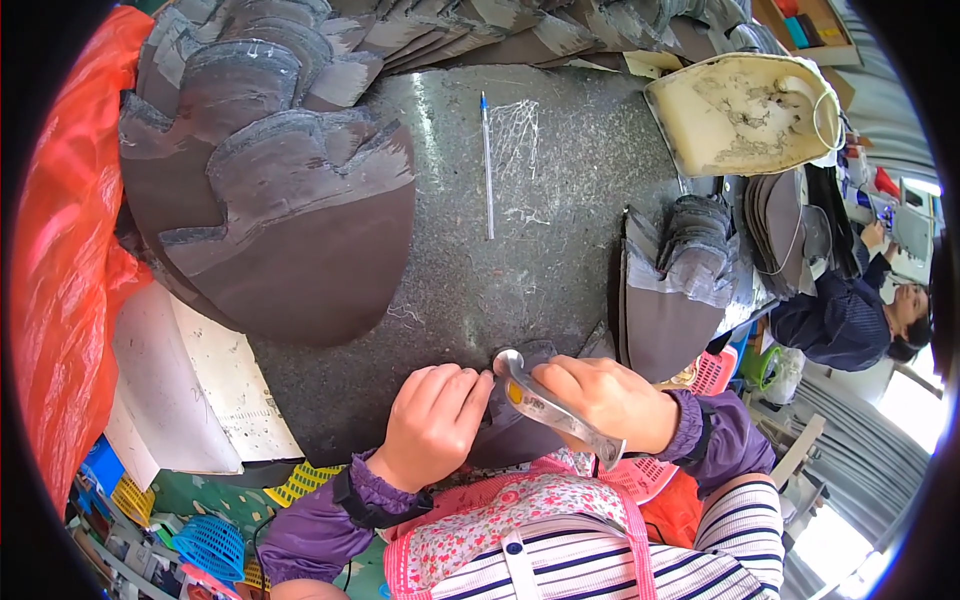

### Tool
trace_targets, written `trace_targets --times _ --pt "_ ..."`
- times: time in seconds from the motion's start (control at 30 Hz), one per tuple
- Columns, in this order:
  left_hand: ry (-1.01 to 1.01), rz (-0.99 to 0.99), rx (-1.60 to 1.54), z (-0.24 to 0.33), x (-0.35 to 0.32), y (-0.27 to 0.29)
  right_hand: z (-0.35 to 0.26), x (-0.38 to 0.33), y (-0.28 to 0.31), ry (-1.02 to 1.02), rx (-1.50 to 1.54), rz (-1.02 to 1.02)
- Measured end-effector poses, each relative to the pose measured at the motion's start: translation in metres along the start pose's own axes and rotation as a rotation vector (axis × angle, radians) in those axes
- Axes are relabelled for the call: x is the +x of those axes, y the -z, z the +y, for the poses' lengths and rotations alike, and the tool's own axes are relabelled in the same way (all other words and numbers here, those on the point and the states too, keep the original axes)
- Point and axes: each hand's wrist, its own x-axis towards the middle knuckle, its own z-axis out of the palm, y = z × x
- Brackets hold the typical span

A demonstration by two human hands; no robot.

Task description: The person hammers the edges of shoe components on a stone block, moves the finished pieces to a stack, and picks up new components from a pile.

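Right hand (pixel 600 395) is closing its fingers round a worn silvery metal hand tool with a rounded head (pixel 545 400), gripping it mid-shaft so the head is sitting right at the top edge of a small dark brown leather-like cut piece (pixel 520 425). Left hand (pixel 435 420) is curling into a loose fist, knuckles up, fingers together and pressing down on that same piece just beside the tool head. The piece itself is lying at the near edge of the dark speckled stone worktop (pixel 560 200), right in front of the person's floral pink apron (pixel 500 530).

Room-wise, the middle of the slab is the only open bit. A slim blue-capped ballpoint pen (pixel 488 165) is lying there, well apart from the hands, next to some scratchy white marks. On the left a big fanned stack of dark brown curved pieces (pixel 280 200) is taking up a lot of the surface, its lower rounded edge coming near the left hand. On the right a smaller stack of the same brown pieces (pixel 675 280) is sitting near the right hand, hanging close to the slab's right edge. A cream-coloured tray smeared with dried residue (pixel 745 110) is resting at the far right corner. An orange plastic sheet (pixel 60 250) is bunching along the left side. Another person in dark blue (pixel 850 320) is working off to the right, well clear.
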Motion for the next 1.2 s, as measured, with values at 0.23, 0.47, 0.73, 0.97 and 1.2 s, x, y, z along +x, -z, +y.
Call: trace_targets --times 0.23,0.47,0.73,0.97,1.2 --pt "0.165 0.079 -0.022 0.007 -0.007 -0.001 -0.001 0.003 0.003 0.009 0.007 -0.054" --pt "0.104 0.070 0.114 0.015 -0.014 -0.009 -0.002 0.006 0.001 0.047 0.018 -0.028" --pt "0.322 0.136 -0.059 0.021 -0.018 -0.010 -0.003 0.007 0.001 0.047 -0.011 -0.077" --pt "0.278 0.186 -0.021 0.023 -0.018 -0.016 -0.005 0.008 0.001 0.060 -0.031 -0.056" --pt "0.245 0.198 0.035 0.027 -0.023 -0.016 -0.007 0.011 -0.001 0.053 -0.068 -0.107"
